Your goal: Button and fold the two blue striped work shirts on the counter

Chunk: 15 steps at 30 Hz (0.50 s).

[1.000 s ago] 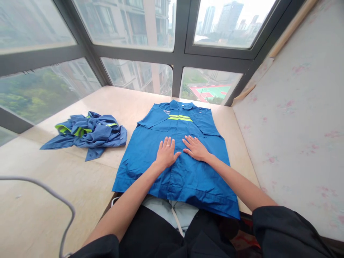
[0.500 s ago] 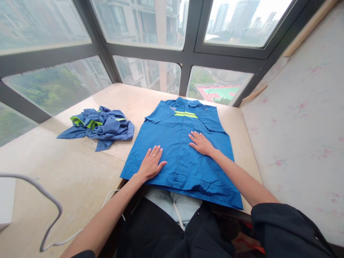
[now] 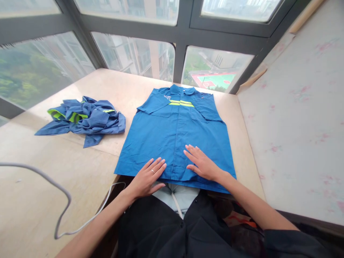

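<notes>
A blue work shirt [image 3: 158, 138] lies front up on the table, its collar toward the window and its short sleeves laid inward over the chest. Yellow-green reflective stripes cross its front. My left hand [image 3: 148, 178], with a ring on one finger, is at the shirt's lower left hem, fingers stretched out and thumb apart. Over the lower right part of the front is my right hand [image 3: 202, 164], palm down with fingers extended. Neither hand grips the cloth. Whether the palms press on it or hover just above, I cannot tell.
A crumpled blue garment [image 3: 88, 120] with yellow-green stripes lies left on the wooden table [image 3: 34, 161]. A grey-white cable [image 3: 66, 200] curves across the front left. Windows [image 3: 134, 57] stand behind, and a flower-patterned wall [image 3: 298, 129] bounds the right side.
Both hands have moved down toward the hem, nearer my body. The lower part of the shirt looks smoother, and its hem lies straighter. The camera view has tilted down.
</notes>
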Each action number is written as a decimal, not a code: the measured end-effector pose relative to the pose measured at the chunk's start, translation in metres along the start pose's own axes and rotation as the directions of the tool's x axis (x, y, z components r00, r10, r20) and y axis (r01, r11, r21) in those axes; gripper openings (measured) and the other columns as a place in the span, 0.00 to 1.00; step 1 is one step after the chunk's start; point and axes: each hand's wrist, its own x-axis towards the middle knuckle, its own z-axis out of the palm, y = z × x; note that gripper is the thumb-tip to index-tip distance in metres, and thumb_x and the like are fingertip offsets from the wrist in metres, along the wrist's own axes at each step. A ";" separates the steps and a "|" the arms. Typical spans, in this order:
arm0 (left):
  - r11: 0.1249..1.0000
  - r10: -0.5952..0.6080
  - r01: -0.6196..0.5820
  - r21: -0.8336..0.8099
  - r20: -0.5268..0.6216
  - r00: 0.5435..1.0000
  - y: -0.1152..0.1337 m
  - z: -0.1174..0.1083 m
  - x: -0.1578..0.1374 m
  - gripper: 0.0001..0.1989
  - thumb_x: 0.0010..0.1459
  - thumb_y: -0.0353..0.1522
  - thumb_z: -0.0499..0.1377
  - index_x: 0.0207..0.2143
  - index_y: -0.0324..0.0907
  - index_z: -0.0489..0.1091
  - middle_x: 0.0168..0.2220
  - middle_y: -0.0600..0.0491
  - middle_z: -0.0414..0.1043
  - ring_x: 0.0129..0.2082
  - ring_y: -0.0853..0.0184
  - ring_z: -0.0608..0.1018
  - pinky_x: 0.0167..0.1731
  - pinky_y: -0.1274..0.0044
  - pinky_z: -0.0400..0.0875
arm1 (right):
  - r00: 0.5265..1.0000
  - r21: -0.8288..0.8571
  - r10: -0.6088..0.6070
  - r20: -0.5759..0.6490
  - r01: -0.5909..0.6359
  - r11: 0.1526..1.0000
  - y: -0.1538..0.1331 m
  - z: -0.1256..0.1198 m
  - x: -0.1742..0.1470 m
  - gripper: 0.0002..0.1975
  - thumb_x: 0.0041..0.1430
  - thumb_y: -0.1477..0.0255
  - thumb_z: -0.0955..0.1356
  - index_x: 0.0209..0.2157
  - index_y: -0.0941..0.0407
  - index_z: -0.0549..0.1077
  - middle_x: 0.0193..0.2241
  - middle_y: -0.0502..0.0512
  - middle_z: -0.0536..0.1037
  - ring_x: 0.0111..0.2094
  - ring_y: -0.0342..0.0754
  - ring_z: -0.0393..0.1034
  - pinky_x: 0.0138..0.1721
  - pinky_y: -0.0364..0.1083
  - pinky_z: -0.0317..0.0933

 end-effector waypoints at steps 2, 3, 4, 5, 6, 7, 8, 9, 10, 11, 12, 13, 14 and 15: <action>0.999 0.034 -0.034 -0.018 -0.026 0.999 0.003 0.000 0.006 0.34 0.63 0.42 0.56 0.67 0.38 0.54 0.67 0.40 0.56 0.69 0.54 0.55 0.65 0.60 0.54 | 0.997 0.040 -0.079 0.017 0.078 0.996 -0.018 -0.006 -0.013 0.37 0.64 0.57 0.66 0.68 0.57 0.53 0.69 0.66 0.51 0.70 0.58 0.41 0.66 0.63 0.47; 0.999 0.046 -0.047 -0.016 -0.032 0.998 0.004 0.000 0.009 0.32 0.63 0.41 0.56 0.66 0.39 0.56 0.67 0.41 0.57 0.69 0.54 0.55 0.65 0.60 0.55 | 0.994 0.053 -0.111 0.026 0.109 0.993 -0.024 -0.009 -0.018 0.38 0.62 0.56 0.68 0.68 0.57 0.55 0.69 0.67 0.51 0.70 0.59 0.41 0.66 0.63 0.47; 0.998 0.056 -0.056 -0.010 -0.032 0.998 0.004 0.000 0.011 0.29 0.64 0.38 0.56 0.65 0.40 0.58 0.66 0.41 0.58 0.68 0.55 0.57 0.64 0.61 0.57 | 0.990 0.061 -0.138 0.034 0.136 0.989 -0.028 -0.011 -0.022 0.38 0.61 0.56 0.69 0.67 0.57 0.57 0.68 0.68 0.52 0.70 0.59 0.42 0.66 0.63 0.47; 0.998 0.062 -0.062 -0.002 -0.030 0.998 0.004 0.001 0.012 0.26 0.64 0.35 0.55 0.64 0.41 0.60 0.66 0.42 0.59 0.67 0.56 0.58 0.64 0.62 0.57 | 0.987 0.063 -0.156 0.034 0.154 0.986 -0.031 -0.013 -0.026 0.36 0.61 0.57 0.69 0.65 0.58 0.60 0.68 0.68 0.53 0.69 0.60 0.43 0.66 0.64 0.47; 0.998 0.067 -0.067 0.002 -0.026 0.997 0.003 0.001 0.013 0.24 0.65 0.33 0.55 0.63 0.42 0.61 0.65 0.43 0.60 0.67 0.57 0.60 0.64 0.62 0.58 | 0.986 0.058 -0.162 0.024 0.160 0.985 -0.032 -0.015 -0.030 0.33 0.62 0.59 0.69 0.64 0.58 0.62 0.67 0.68 0.54 0.69 0.60 0.45 0.66 0.64 0.48; 0.997 0.072 -0.072 0.000 -0.023 0.997 0.002 0.002 0.014 0.23 0.65 0.31 0.54 0.62 0.42 0.63 0.64 0.44 0.61 0.66 0.58 0.62 0.64 0.62 0.59 | 0.988 0.050 -0.156 0.003 0.156 0.987 -0.032 -0.016 -0.033 0.29 0.63 0.62 0.68 0.63 0.58 0.64 0.67 0.68 0.57 0.69 0.59 0.47 0.65 0.63 0.49; 0.997 0.074 -0.074 -0.007 -0.023 0.997 0.002 0.003 0.014 0.22 0.65 0.31 0.54 0.61 0.43 0.63 0.64 0.44 0.63 0.65 0.58 0.63 0.63 0.63 0.59 | 0.990 0.040 -0.139 -0.027 0.140 0.989 -0.032 -0.016 -0.036 0.25 0.64 0.66 0.67 0.61 0.58 0.66 0.66 0.67 0.60 0.68 0.58 0.50 0.65 0.63 0.51; 0.997 0.071 -0.072 -0.017 -0.027 0.997 0.001 0.003 0.014 0.22 0.65 0.31 0.54 0.61 0.43 0.64 0.63 0.44 0.64 0.65 0.58 0.64 0.63 0.63 0.59 | 0.992 0.029 -0.112 -0.060 0.114 0.993 -0.032 -0.016 -0.038 0.23 0.65 0.70 0.66 0.61 0.57 0.67 0.64 0.66 0.62 0.67 0.57 0.53 0.64 0.62 0.53; 0.998 0.064 -0.065 -0.027 -0.031 0.997 0.001 0.004 0.015 0.22 0.64 0.30 0.55 0.61 0.44 0.65 0.63 0.44 0.64 0.64 0.59 0.65 0.63 0.63 0.59 | 0.993 0.018 -0.080 -0.090 0.082 0.996 -0.032 -0.016 -0.040 0.22 0.65 0.73 0.64 0.60 0.56 0.67 0.64 0.65 0.64 0.66 0.57 0.55 0.64 0.61 0.55; 0.998 0.055 -0.057 -0.034 -0.036 0.998 0.001 0.004 0.015 0.22 0.64 0.30 0.54 0.60 0.44 0.65 0.62 0.44 0.65 0.64 0.59 0.66 0.63 0.63 0.60 | 0.993 0.006 -0.048 -0.109 0.048 0.999 -0.033 -0.016 -0.042 0.23 0.64 0.75 0.64 0.61 0.56 0.67 0.63 0.64 0.64 0.66 0.57 0.55 0.64 0.61 0.56; 0.998 0.048 -0.049 -0.039 -0.042 0.998 0.002 0.005 0.015 0.21 0.64 0.29 0.54 0.59 0.44 0.66 0.62 0.44 0.66 0.63 0.59 0.66 0.63 0.63 0.60 | 0.993 -0.006 -0.019 -0.117 0.018 1.000 -0.034 -0.015 -0.043 0.24 0.64 0.75 0.63 0.61 0.56 0.66 0.64 0.64 0.64 0.66 0.57 0.55 0.63 0.61 0.56; 0.998 0.042 -0.044 -0.042 -0.049 0.998 0.002 0.005 0.016 0.21 0.64 0.29 0.53 0.59 0.44 0.67 0.61 0.44 0.67 0.63 0.59 0.67 0.63 0.63 0.61 | 0.993 -0.017 0.004 -0.115 -0.006 1.000 -0.036 -0.014 -0.043 0.26 0.63 0.75 0.64 0.62 0.57 0.64 0.65 0.65 0.62 0.66 0.58 0.54 0.64 0.62 0.55; 0.998 0.040 -0.042 -0.044 -0.057 0.998 0.002 0.005 0.017 0.20 0.64 0.28 0.53 0.58 0.44 0.68 0.60 0.45 0.68 0.62 0.59 0.68 0.62 0.63 0.62 | 0.994 -0.027 0.020 -0.109 -0.023 0.999 -0.037 -0.013 -0.043 0.27 0.62 0.75 0.64 0.63 0.58 0.63 0.66 0.66 0.60 0.67 0.59 0.53 0.64 0.62 0.55; 0.998 0.040 -0.043 -0.047 -0.066 0.997 0.002 0.004 0.017 0.20 0.64 0.28 0.52 0.58 0.45 0.68 0.59 0.45 0.70 0.62 0.59 0.69 0.62 0.63 0.63 | 0.994 -0.035 0.029 -0.105 -0.032 0.999 -0.039 -0.013 -0.043 0.29 0.61 0.75 0.64 0.64 0.59 0.61 0.66 0.66 0.58 0.67 0.60 0.52 0.64 0.62 0.54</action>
